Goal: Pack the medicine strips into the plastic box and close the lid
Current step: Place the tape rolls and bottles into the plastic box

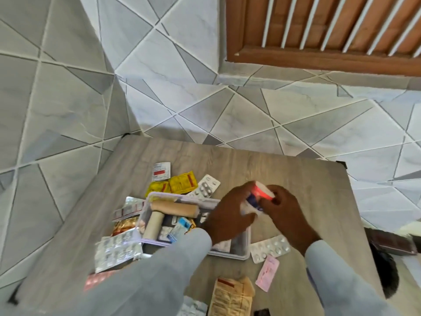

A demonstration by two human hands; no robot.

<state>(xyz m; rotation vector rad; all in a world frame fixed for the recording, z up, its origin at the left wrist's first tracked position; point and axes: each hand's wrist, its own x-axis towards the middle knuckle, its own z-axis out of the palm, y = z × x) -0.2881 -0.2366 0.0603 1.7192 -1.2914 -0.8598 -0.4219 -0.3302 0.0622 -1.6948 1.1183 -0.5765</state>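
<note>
Red-and-white pack [262,193] (blurred) between both hands' fingers [245,192]

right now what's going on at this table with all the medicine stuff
A person is sorting medicines at a wooden table. Both hands, left hand and right hand, hold a small red-and-white pack above the open plastic box, which already has bandage rolls and some strips inside. Many are not yet packed: yellow sachets, a blister strip and a pink strip lie around the box.

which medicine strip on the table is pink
The small pink strip near the table's front edge, just below the white blister strip right of the plastic box; the others are white, silver or yellow.
</note>
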